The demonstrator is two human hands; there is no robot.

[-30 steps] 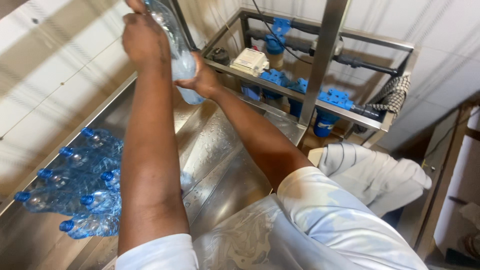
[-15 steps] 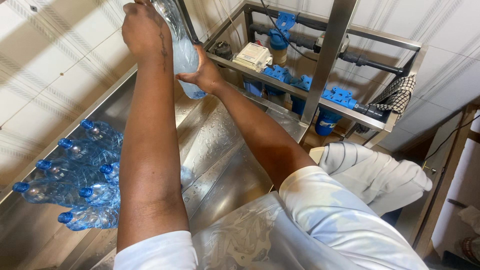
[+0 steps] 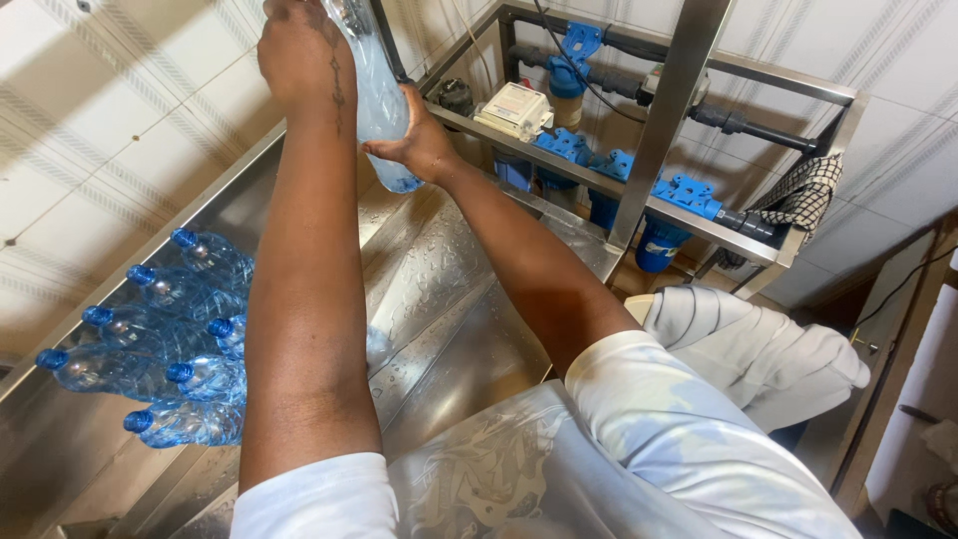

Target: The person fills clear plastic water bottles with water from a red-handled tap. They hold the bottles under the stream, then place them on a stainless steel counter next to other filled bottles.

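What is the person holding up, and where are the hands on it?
A clear plastic bottle: left hand near its top, right hand by its bottom end.

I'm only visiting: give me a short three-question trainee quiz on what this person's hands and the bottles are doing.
1. True or false: both hands grip one clear bottle.
2. Which hand supports its lower end?
3. Where do the capped bottles lie? A) on the metal frame B) on the steel trough C) on the floor

Key:
1. True.
2. The right hand; the left hand holds higher up.
3. B, on their sides, blue caps on.
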